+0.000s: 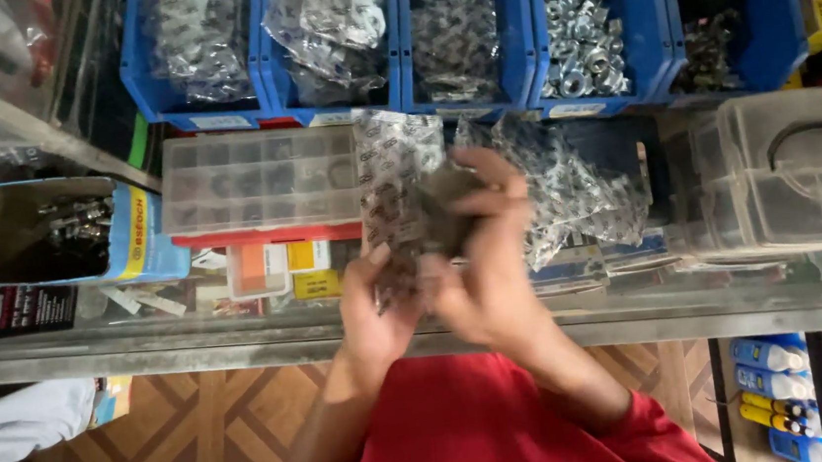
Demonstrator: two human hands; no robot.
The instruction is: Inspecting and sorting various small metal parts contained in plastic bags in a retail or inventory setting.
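Along the back of the glass counter (242, 337) stand five blue bins (459, 39) in a row: three hold bagged hardware, the fourth loose silver nuts (584, 32), and the fifth dark fittings that are too dim to tell apart. Below them, at the right, sit clear plastic storage boxes (788, 173), at least two stacked, one with a curved handle on its lid. At the left, one clear compartment organizer (258, 180) rests on a red base, and beside it lies one open blue carton (54, 230) with metal pieces inside. Under the glass lie small yellow, orange and white packets (285, 267).

Over the middle of the counter, two hands work close together. The left hand (378, 308) is closed on the lower end of a clear printed plastic bag (407, 187) of small metal parts, thumb raised against it. The right hand (482, 254) is wrapped around the bag's middle, fingers curled over the top; motion blur hides the exact grip. A second, crumpled bag of parts (576, 187) lies just behind the right hand, partly hidden by it.

A red shirt (487, 422) fills the lower centre. Beneath the counter's edge shows a brown patterned tile floor (200, 428), and at the lower right a rack holds several blue-and-yellow tubes (776, 382).
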